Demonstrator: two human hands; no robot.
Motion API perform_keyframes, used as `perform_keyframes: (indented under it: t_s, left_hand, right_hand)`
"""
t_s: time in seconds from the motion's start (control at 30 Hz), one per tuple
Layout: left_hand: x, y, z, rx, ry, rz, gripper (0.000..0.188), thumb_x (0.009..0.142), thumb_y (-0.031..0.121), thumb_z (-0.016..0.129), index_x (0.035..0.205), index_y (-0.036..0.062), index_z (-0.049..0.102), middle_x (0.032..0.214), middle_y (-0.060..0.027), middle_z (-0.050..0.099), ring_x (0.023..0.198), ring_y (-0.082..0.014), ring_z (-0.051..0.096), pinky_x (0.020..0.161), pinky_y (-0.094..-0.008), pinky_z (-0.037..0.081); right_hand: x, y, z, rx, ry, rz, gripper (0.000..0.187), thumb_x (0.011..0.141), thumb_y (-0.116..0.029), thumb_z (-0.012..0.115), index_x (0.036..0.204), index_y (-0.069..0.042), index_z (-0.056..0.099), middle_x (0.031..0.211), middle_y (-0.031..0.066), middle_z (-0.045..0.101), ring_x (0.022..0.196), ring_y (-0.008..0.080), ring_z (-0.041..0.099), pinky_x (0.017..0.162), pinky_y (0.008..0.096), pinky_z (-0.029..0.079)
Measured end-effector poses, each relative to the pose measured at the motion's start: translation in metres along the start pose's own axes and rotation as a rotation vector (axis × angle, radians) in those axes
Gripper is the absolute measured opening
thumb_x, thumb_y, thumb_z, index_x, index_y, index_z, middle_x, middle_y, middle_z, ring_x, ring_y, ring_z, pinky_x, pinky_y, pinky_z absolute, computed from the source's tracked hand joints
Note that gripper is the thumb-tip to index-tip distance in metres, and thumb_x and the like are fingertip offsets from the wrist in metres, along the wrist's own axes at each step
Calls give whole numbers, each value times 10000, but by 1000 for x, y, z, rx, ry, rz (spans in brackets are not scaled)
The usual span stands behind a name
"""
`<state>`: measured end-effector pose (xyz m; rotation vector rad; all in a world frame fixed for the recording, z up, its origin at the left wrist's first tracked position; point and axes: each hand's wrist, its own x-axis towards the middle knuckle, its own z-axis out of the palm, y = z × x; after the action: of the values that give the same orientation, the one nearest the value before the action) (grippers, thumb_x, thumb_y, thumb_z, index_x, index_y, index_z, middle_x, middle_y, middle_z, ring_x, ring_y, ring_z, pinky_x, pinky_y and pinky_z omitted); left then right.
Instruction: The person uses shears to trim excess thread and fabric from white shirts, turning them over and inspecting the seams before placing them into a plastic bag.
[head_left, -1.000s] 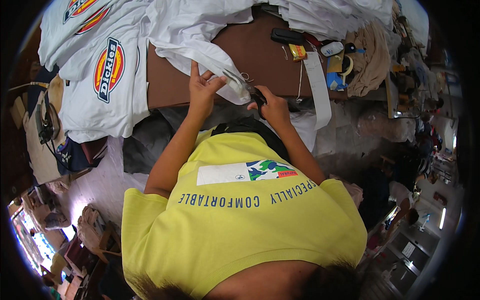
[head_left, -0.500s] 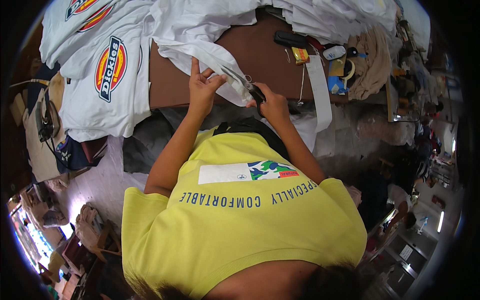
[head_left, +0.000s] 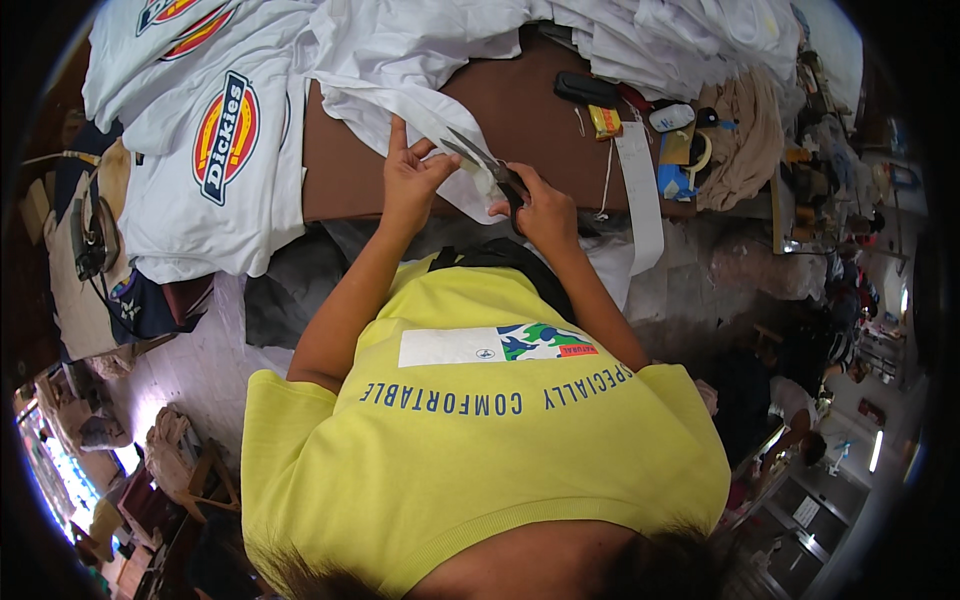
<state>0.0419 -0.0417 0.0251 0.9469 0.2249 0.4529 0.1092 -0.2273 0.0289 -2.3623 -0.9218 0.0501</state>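
My right hand (head_left: 546, 210) grips a pair of scissors (head_left: 485, 160) by its black handles. Its blades stand slightly apart and point up and left, over the edge of a white garment (head_left: 440, 112) on the brown table. Close to the blade tips, my left hand (head_left: 408, 188) has its index finger raised, while the thumb and the curled fingers pinch at the garment's edge. The exact grip of those fingers is partly hidden. A narrow end of the white cloth hangs below the blades, beside my right hand.
White printed shirts (head_left: 230, 210) lie at the left, more white cloth (head_left: 690, 40) at the back right. On the brown table (head_left: 345, 175) are a black case (head_left: 586, 88), a yellow packet (head_left: 605, 122), a paper strip (head_left: 638, 190) and a tape roll (head_left: 697, 152). An iron (head_left: 95, 240) stands far left.
The scissor blades have spread a little wider. Both hands stay in nearly the same place at the garment's edge; the whole view has shifted slightly.
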Motion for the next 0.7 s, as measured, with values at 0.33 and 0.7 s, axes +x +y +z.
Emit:
perform_keyframes:
  t_s: [0.33, 0.7]
  left_hand:
    - [13, -1, -5, 4, -33, 8, 877, 760, -108, 575, 1417, 64, 20, 1094, -199, 556, 888, -190, 624, 787, -285, 506]
    - [14, 2, -2, -3, -18, -19, 873, 760, -116, 573, 1415, 79, 29, 1083, -194, 561, 876, -192, 628, 785, -282, 506]
  right_hand:
    - [4, -12, -11, -17, -17, 64, 581, 635, -304, 761, 1137, -120, 534, 737, 102, 610, 664, 271, 618, 558, 360, 469]
    - [2, -4, -6, 34, -11, 78, 542, 633, -344, 761, 1077, -118, 548, 739, 120, 636, 694, 301, 638, 562, 370, 477]
